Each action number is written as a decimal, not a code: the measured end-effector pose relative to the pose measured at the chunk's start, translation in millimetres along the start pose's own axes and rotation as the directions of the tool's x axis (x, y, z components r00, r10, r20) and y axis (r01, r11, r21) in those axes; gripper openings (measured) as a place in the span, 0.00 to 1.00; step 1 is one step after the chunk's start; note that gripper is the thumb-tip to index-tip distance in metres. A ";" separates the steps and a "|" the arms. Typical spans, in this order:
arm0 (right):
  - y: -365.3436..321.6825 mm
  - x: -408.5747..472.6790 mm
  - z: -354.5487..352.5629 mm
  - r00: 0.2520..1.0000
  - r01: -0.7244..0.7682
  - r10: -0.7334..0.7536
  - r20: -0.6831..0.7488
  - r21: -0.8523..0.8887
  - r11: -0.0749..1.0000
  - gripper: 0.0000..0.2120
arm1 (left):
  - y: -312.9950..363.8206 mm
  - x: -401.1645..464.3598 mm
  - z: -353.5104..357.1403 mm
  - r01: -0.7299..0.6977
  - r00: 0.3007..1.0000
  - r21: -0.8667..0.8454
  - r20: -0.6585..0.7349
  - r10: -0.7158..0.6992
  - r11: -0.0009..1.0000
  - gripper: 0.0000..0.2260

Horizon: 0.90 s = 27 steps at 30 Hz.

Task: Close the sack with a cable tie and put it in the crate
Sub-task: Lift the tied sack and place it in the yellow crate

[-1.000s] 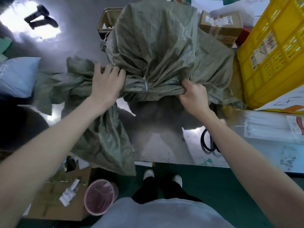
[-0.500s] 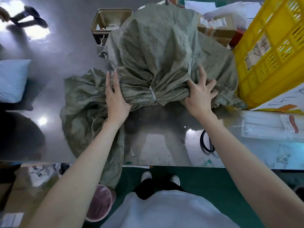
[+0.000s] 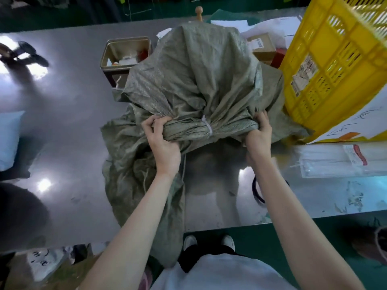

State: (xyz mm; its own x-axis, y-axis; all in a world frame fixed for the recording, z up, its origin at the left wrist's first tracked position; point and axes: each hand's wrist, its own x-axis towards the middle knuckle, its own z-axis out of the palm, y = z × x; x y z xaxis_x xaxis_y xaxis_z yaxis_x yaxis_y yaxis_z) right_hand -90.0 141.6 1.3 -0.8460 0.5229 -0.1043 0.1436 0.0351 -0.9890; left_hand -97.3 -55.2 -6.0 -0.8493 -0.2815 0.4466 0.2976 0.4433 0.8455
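Shiny grey surface (image 3: 69,114), ceiling lights glaring off it. Far side, a brass-coloured metal tin (image 3: 125,53) stands open with small bits inside. Right of that, a taped cardboard box (image 3: 262,46) sits on loose white papers (image 3: 278,26). Near edge, a clear packet of white strips (image 3: 343,162); a black ring (image 3: 256,191) lies just left of it. Pale blue bag (image 3: 8,139) at far left.

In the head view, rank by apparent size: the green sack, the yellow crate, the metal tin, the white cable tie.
1. green sack
2. yellow crate, though cut off by the frame edge
3. metal tin
4. white cable tie
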 end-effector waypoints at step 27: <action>-204.2 55.0 -42.4 0.858 0.440 -0.507 0.080 0.393 0.807 0.18 | 167.6 99.8 18.8 -0.416 0.897 -0.285 -0.285 0.338 0.864 0.20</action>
State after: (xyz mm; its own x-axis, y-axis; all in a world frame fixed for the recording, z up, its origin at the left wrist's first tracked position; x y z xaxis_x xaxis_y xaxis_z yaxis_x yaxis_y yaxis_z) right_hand -144.1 199.3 202.0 -0.8402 0.3628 0.4031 -0.4580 -0.0768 -0.8856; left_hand -140.3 7.0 174.8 -0.5374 -0.3450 0.7695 0.7343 0.2574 0.6282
